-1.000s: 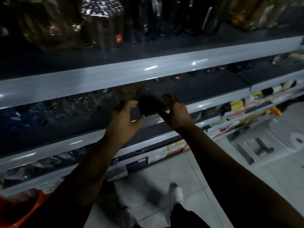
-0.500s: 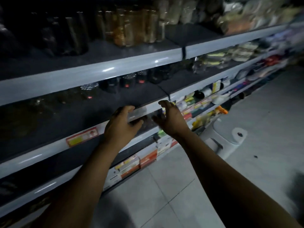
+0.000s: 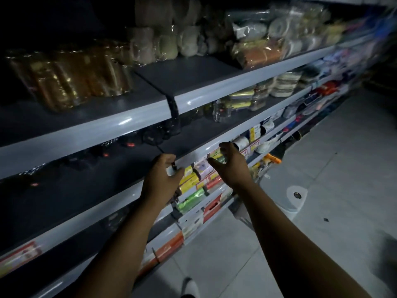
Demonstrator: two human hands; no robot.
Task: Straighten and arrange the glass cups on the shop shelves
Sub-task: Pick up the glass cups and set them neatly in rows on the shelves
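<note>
Glass in neither hand: left hand (image 3: pixel 163 179) loosely curled by the grey metal shelf lip (image 3: pixel 199 152), right hand (image 3: pixel 232 166) spread and empty; beyond, dim row of small dark glass cups (image 3: pixel 129 144), red-stickered, mid-shelf; probably light, slick, brittle, best gripped round the wall; gold-tinted wrapped tumblers (image 3: pixel 71 82) on top shelf.

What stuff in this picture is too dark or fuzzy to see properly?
All in the head view:
- Dark cups at the back of the middle shelf: shadow hides their shape and how many there are; only red stickers show.
- Left hand: its own back hides whether the curled fingers hold anything.
- Packets at the far right: blurred.
- Shoe: cut off by the bottom edge.
</note>
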